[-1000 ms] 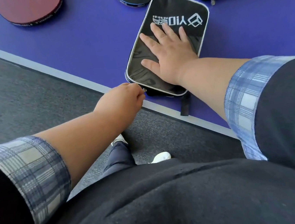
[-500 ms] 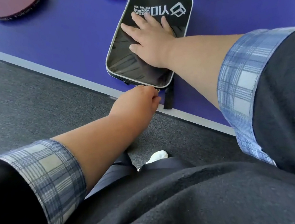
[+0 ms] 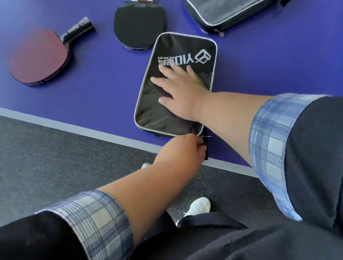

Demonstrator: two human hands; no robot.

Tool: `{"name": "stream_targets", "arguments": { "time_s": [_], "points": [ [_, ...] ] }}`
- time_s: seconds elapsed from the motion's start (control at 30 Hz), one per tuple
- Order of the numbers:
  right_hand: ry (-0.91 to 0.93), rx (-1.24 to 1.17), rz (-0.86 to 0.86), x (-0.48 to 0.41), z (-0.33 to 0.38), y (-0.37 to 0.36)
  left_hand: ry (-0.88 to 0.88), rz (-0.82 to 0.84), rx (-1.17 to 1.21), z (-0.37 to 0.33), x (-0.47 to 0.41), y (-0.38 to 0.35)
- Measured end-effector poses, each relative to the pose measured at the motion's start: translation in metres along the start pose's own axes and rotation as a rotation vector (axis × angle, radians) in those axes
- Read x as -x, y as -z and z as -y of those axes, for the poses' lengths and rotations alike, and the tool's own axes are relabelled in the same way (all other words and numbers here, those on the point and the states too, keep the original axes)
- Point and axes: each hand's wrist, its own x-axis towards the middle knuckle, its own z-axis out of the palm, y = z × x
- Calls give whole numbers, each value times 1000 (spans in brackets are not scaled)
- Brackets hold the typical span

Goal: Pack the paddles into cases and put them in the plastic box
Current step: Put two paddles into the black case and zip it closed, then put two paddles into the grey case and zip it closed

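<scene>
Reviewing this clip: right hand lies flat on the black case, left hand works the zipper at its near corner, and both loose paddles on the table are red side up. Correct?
Not quite. The head view shows only the left paddle red side up; the other paddle shows its black face. The rest holds: the right hand lies flat on the black case, and the left hand is at the zipper by its near corner.

The person wore a dark top with plaid blue-and-white cuffs turned back over both sleeves, forearms bare, dark trousers and white shoes.
</scene>
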Motion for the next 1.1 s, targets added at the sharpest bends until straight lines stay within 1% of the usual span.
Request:
{"name": "stream_targets", "arguments": {
  "time_s": [0.07,0.1,0.13,0.2,0.23,0.27,0.3,0.37,0.43,0.5,0.53,0.6,0.67,0.73,0.83,0.97,1.1],
  "points": [
    [-47,-136,-120,19,-3,5,-42,46,26,6,3,16],
    [-120,-213,-205,32,-4,6,-60,1,45,12,5,26],
    [-231,-310,-294,44,-6,5,-70,-91,83,19,6,39],
    [-543,-540,-417,65,-5,4,-57,-323,181,35,0,68],
    [-706,-657,-402,74,-4,3,-29,-395,210,42,-7,82],
    [-840,-774,-343,81,-1,1,18,-419,209,50,-15,93],
    [-928,-868,-268,86,1,-1,103,-376,178,55,-23,104],
    [-1034,-994,-158,88,6,-2,304,-192,170,60,-41,119],
    [-1066,-1165,-66,82,14,-8,448,-1,289,67,-43,117],
    [-1113,-1371,-112,74,18,0,386,89,297,64,-62,132],
    [-1120,-1404,-84,71,24,-1,417,120,330,71,-61,131],
    [-1157,-1419,-95,69,23,-1,407,223,398,73,-69,136],
    [-1169,-1460,-155,73,20,4,417,297,487,72,-70,135],
    [-1168,-1439,-189,79,17,14,412,327,506,65,-72,132],
    [-1187,-1308,-235,99,4,31,374,334,472,48,-74,123],
    [-1190,-1196,-307,146,-29,55,244,359,455,-3,-80,104],
    [-1201,-1012,-308,205,-75,70,140,420,415,-77,-84,76]
  ]
}}
